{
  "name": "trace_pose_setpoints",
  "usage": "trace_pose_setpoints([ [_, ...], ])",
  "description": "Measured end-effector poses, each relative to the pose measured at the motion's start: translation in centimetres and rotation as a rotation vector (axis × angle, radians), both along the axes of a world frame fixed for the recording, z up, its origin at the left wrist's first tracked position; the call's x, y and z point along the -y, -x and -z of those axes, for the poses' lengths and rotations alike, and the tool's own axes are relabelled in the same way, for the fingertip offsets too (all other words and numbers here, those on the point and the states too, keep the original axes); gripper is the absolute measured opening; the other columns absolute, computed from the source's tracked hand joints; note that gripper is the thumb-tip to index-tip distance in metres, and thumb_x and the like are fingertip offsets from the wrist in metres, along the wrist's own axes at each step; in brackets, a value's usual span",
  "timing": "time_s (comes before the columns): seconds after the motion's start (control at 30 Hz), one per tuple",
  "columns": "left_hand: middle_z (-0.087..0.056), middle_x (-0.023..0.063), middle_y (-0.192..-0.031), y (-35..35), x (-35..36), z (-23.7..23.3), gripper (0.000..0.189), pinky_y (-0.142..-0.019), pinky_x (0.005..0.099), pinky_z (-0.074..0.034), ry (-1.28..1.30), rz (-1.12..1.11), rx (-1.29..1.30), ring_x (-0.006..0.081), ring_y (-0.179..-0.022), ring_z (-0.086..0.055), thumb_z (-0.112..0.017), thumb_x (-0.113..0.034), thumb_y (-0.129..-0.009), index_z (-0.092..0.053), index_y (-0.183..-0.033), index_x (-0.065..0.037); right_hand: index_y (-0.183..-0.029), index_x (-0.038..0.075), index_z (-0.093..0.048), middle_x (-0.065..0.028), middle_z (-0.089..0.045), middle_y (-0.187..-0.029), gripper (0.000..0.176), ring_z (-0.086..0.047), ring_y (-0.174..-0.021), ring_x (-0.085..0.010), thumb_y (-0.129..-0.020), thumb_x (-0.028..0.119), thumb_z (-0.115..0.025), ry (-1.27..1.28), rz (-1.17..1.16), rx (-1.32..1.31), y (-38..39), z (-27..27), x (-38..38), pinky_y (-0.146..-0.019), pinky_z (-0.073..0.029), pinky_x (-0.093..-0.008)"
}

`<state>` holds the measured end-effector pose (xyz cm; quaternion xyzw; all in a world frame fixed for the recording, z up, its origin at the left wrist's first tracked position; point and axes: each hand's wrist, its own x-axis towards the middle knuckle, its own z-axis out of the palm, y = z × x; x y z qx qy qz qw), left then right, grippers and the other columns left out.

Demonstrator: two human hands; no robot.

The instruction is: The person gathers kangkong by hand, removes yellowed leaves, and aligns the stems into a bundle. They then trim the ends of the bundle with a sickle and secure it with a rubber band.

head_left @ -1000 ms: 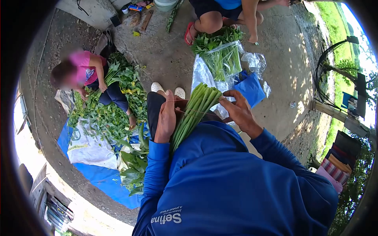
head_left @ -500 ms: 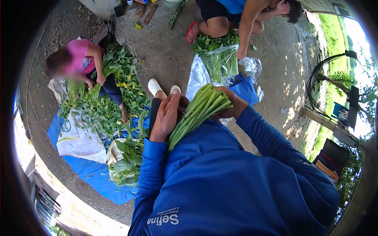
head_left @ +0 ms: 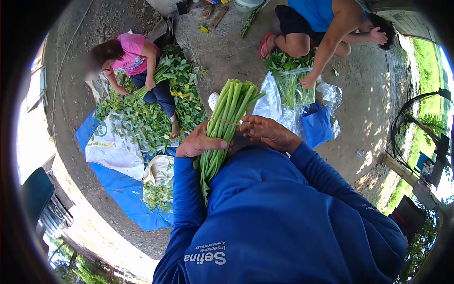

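Between my hands is a bundle of leafy greens (head_left: 230,106), its cut green stems pointing up and away from me and its leaves down against my shirt. My left hand (head_left: 202,143) is wrapped around the lower stems, thumb across the front. A thin brownish tie (head_left: 224,121) circles the stems above that thumb. At the right side of the bundle, the bent fingers of my right hand (head_left: 272,132) pinch at the tie where it meets the stems. The leaf ends are partly hidden by my left hand and sleeve.
At left a person in pink (head_left: 135,54) holds greens over a leafy heap (head_left: 127,128) on a blue tarp (head_left: 123,201). Ahead, a crouching person in blue (head_left: 326,38) handles greens in a clear plastic bag (head_left: 291,92). A blue bag (head_left: 318,125) lies beside it.
The bundle has swung more upright, with its tie facing me. My left hand has shifted to the lower stems, and my right hand has come round to the tie. The view has shifted.
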<state>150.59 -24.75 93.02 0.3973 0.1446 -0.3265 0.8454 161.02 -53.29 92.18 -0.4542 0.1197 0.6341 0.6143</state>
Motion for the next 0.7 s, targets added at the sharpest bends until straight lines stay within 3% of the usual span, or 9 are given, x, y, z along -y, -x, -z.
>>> trace_pose_setpoints([
  [0.13, -0.073, 0.02, -0.116, -0.9, 1.5, 2.3, 0.084, -0.083, 0.0408, -0.061, 0.447, 0.134, 0.052, 0.0274, -0.101, -0.074, -0.098, -0.032, -0.074, -0.061, -0.142, 0.002, -0.154, 0.002, -0.047, -0.01, -0.067, -0.129, 0.088, -0.065, -0.121, -0.02, -0.083, 0.025, -0.095, -0.246, 0.411, 0.123, -1.4, -8.6, -8.6, -0.105, -0.052, -0.0376],
  [0.27, -0.069, 0.0235, -0.128, -2.2, 0.4, 1.9, 0.101, -0.094, 0.0419, -0.06, 0.639, 0.105, 0.142, 0.0306, -0.115, -0.071, -0.101, -0.041, -0.069, -0.056, -0.148, 0.003, -0.155, 0.0, -0.044, -0.0154, -0.07, -0.12, 0.086, -0.07, -0.114, -0.0285, -0.083, 0.018, -0.087, -0.359, 0.258, 0.283, -3.7, -9.6, -10.9, -0.099, -0.058, -0.0474],
  [0.33, -0.068, 0.0222, -0.135, -4.3, -2.9, -1.4, 0.112, -0.104, 0.0423, -0.058, 0.115, 0.15, 0.149, 0.0318, -0.125, -0.068, -0.103, -0.04, -0.068, -0.049, -0.156, 0.004, -0.152, 0.0, -0.046, -0.0164, -0.072, -0.115, 0.079, -0.073, -0.106, -0.0277, -0.084, 0.014, -0.083, -0.388, 0.321, 0.375, -4.5, -11.7, -11.2, -0.094, -0.06, -0.045],
  [0.37, -0.065, 0.0188, -0.144, -5.9, -2.2, -8.4, 0.128, -0.114, 0.0427, -0.052, -0.171, 0.089, 0.229, 0.0323, -0.136, -0.062, -0.105, -0.035, -0.067, -0.033, -0.167, 0.002, -0.151, 0.0, -0.048, -0.0148, -0.072, -0.116, 0.077, -0.072, -0.105, -0.0249, -0.084, 0.014, -0.084, -0.387, 0.305, 0.463, -5.2, -13.7, -10.9, -0.093, -0.06, -0.0419],
  [0.47, -0.065, 0.0177, -0.145, -7.4, 0.0, -16.4, 0.135, -0.112, 0.0432, -0.053, -0.659, -0.06, 0.672, 0.0309, -0.135, -0.063, -0.107, -0.03, -0.067, -0.024, -0.17, 0.0, -0.139, -0.002, -0.055, -0.0093, -0.073, -0.104, 0.071, -0.073, -0.101, -0.0209, -0.078, 0.014, -0.088, -0.439, 0.43, 0.677, -6.9, -17.3, -11.9, -0.093, -0.058, -0.0362],
  [0.5, -0.07, 0.0161, -0.137, -7.8, 2.4, -17.4, 0.113, -0.107, 0.0414, -0.056, -1.038, -0.27, 0.792, 0.0275, -0.125, -0.069, -0.103, -0.024, -0.071, -0.039, -0.161, 0.002, -0.154, -0.004, -0.048, -0.0141, -0.072, -0.119, 0.089, -0.072, -0.109, -0.0224, -0.079, 0.02, -0.092, -0.366, 0.298, 0.809, -8.5, -18.2, -11.6, -0.099, -0.057, -0.0354],
  [0.6, -0.074, 0.0117, -0.12, -11.2, 2.1, -16.8, 0.078, -0.095, 0.0391, -0.06, -1.144, -0.344, 0.909, 0.0233, -0.108, -0.074, -0.096, -0.016, -0.078, -0.057, -0.142, 0.001, -0.166, -0.005, -0.033, -0.0235, -0.065, -0.14, 0.111, -0.07, -0.124, -0.0283, -0.081, 0.029, -0.095, -0.421, 0.365, 1.366, -10.6, -21.6, -11.5, -0.109, -0.056, -0.0414],
  [0.63, -0.076, 0.0093, -0.112, -12.5, 2.1, -17.2, 0.061, -0.09, 0.0381, -0.061, -1.132, -0.39, 0.954, 0.0213, -0.1, -0.076, -0.093, -0.013, -0.081, -0.064, -0.134, 0.0, -0.173, -0.004, -0.014, -0.032, -0.051, -0.158, 0.128, -0.06, -0.143, -0.038, -0.084, 0.037, -0.095, -0.542, 0.447, 1.296, -11.0, -22.0, -10.9, -0.119, -0.049, -0.0517],
  [0.7, -0.077, 0.0096, -0.113, -13.7, 3.1, -18.8, 0.061, -0.089, 0.0379, -0.062, -1.012, -0.47, 0.896, 0.0212, -0.099, -0.076, -0.091, -0.014, -0.084, -0.063, -0.136, -0.003, -0.173, -0.004, -0.009, -0.0353, -0.046, -0.162, 0.129, -0.051, -0.15, -0.0443, -0.085, 0.038, -0.094, -0.37, 0.478, 1.382, -11.8, -24.5, -7.9, -0.122, -0.045, -0.0579],
])
